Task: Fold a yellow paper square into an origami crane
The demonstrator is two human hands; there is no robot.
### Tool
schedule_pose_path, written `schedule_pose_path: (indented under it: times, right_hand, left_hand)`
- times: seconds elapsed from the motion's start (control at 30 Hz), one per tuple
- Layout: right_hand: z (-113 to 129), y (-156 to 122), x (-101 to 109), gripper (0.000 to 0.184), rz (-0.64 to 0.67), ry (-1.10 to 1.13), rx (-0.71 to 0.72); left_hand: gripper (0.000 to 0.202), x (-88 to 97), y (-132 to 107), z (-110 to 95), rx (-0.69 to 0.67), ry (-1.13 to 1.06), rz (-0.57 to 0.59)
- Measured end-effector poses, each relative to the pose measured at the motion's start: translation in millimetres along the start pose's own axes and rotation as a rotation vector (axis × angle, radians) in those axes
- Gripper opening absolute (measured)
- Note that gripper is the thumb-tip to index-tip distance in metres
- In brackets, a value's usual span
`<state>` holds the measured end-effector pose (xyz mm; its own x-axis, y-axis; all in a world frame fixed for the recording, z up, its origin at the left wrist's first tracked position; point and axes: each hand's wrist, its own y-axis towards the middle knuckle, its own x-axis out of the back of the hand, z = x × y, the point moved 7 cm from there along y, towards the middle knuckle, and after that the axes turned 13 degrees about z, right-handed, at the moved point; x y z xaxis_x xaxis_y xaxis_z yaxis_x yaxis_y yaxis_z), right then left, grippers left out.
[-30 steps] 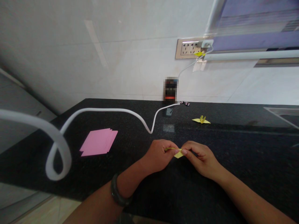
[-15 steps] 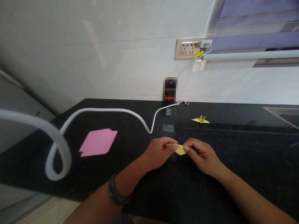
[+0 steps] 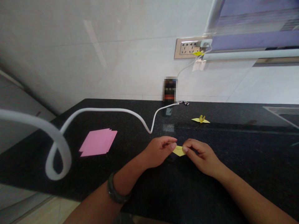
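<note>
Between my two hands is a small folded piece of yellow paper (image 3: 179, 151), held just above or on the dark counter; I cannot tell which. My right hand (image 3: 202, 156) pinches its right end between thumb and fingers. At its left end is my left hand (image 3: 158, 151), thumb against the paper and fingers stretched above it. The fingertips hide both ends of the paper. A yellow folded paper crane (image 3: 201, 119) rests on the counter beyond my right hand. Pink paper sheets (image 3: 98, 142) lie in a loose stack to the left of my left hand.
A thick white flexible stalk (image 3: 121, 109) loops across the left side of the counter (image 3: 130, 124). A blurred-out phone-like device (image 3: 170, 89) leans on the wall, wired to a socket panel (image 3: 188, 48). A sink edge (image 3: 275, 115) shows at right.
My left thumb and fingers have shifted slightly on the paper's left end, and the left tip that stuck out is now hidden. The right hand keeps its pinch.
</note>
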<state>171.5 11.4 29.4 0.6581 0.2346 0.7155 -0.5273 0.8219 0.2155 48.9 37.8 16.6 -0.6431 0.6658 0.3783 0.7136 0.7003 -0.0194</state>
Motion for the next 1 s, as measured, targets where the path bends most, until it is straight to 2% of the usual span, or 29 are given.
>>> schedule_pose_path:
  times: [0.17,0.27,0.5,0.73,0.83,1.0]
  right_hand:
    - [2,0,-1,0.017,0.015,0.016,0.011]
    - [2,1,-2,0.017,0.021,0.039,0.005]
    - [1,3,-7,0.021,0.03,0.088,-0.036]
    - [-14,2,-10,0.02,0.054,0.255,-0.086]
    - [-23,1,-5,0.019,0.002,0.248,-0.122]
    - [-24,-4,7,0.015,-0.159,0.085,-0.132]
  left_hand:
    - [0.022,-1.3,-1,1,0.022,0.088,-0.011]
    - [0.023,-0.9,-2,-3,0.021,0.123,-0.028]
    - [0.022,-2.9,-3,-17,-0.051,0.247,-0.032]
    - [0.023,2.0,-4,-10,-0.016,0.196,-0.054]
    - [0.023,4.9,-4,-4,0.014,0.14,-0.086]
    - [0.029,9.4,-1,8,0.047,-0.037,-0.159]
